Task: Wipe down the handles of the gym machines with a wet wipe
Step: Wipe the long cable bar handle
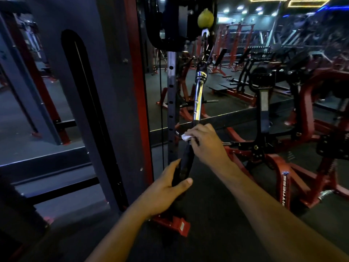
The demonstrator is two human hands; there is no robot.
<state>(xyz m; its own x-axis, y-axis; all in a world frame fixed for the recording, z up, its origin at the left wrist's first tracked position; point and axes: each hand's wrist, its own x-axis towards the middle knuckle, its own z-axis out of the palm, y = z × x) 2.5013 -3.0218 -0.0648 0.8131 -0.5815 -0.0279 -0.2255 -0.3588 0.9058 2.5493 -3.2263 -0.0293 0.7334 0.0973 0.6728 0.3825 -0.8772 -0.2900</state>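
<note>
Right of the tall red-and-grey machine upright, hanging from a yellow-green stopper ball and a clip up top: a long cable bar, chrome on the upper stretch, black rubber handle on the lower end. Left hand down low on that handle, thumb on one side and fingers on the other, gripping the bottom end. Right hand higher up, right where chrome meets rubber, fingers curled round the bar with a white wet wipe bunched between palm and bar, a bit of it poking out toward the upright. Behind the bar, a perforated steel post. Further right of the upright, red-framed gym machines on dark rubber floor, kinda blurry and dim.
</note>
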